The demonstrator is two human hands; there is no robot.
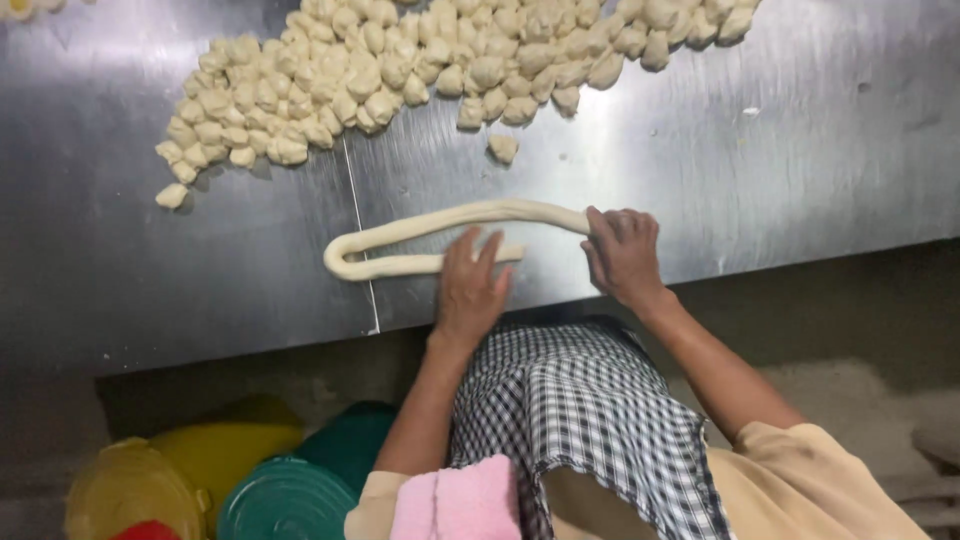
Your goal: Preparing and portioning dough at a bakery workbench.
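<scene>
Your dough rope (430, 228) lies on the steel tabletop (800, 150), folded into a long, narrow loop whose long axis runs left to right, with the bend pointing left and both ends towards your hands. Your left hand (470, 285) rests flat and open, fingers spread, on the lower strand's end. Your right hand (622, 255) is curled over the upper strand's end, gripping it. Beyond the rope, a heap of small dough pieces (400, 70) spreads across the far tabletop.
</scene>
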